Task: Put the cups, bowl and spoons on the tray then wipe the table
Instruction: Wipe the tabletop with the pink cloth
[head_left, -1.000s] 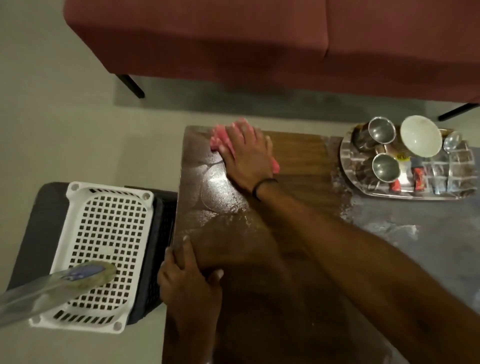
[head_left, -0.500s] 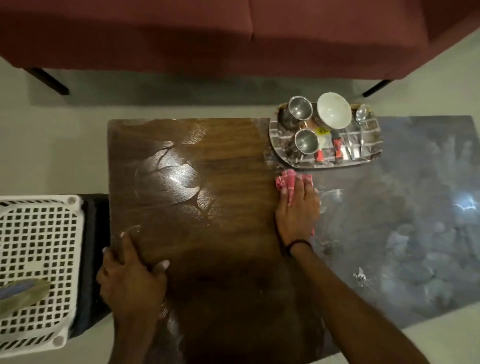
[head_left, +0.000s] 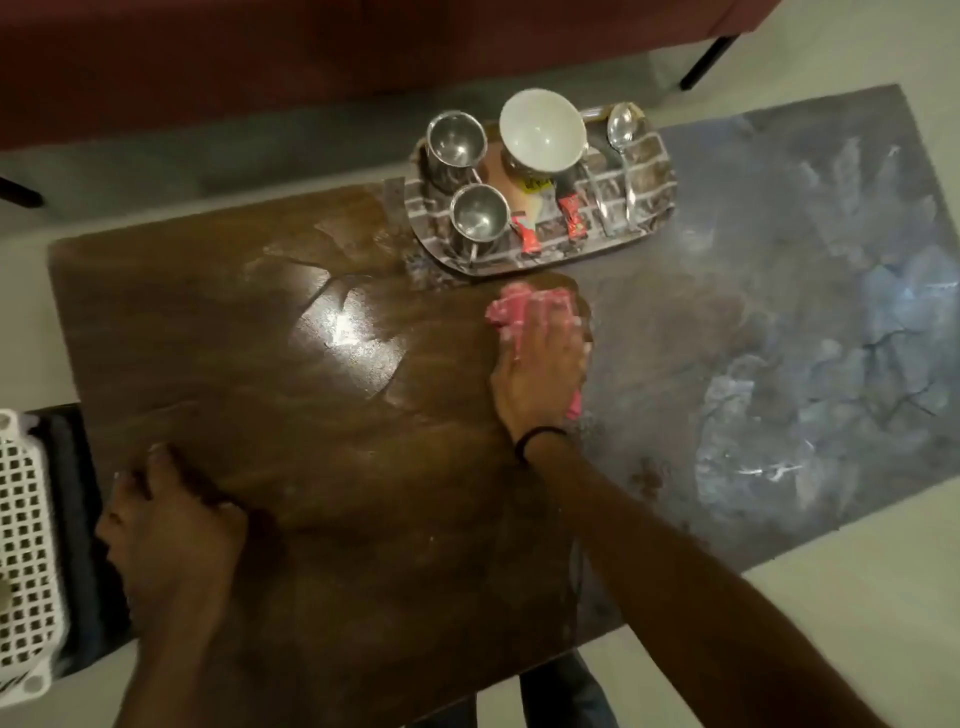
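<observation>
Cups (head_left: 454, 143), bowl (head_left: 540, 130) and spoon (head_left: 621, 130) are on the tray (head_left: 657, 197), upper centre; right hand (head_left: 540, 374) presses the cloth (head_left: 511, 306), fingers flat; left hand (head_left: 166, 535) rests, fingers loosely bent; wiping looks unfinished.

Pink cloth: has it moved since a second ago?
Yes. The pink cloth went from the far left corner of the table rightward to just before the tray.
</observation>
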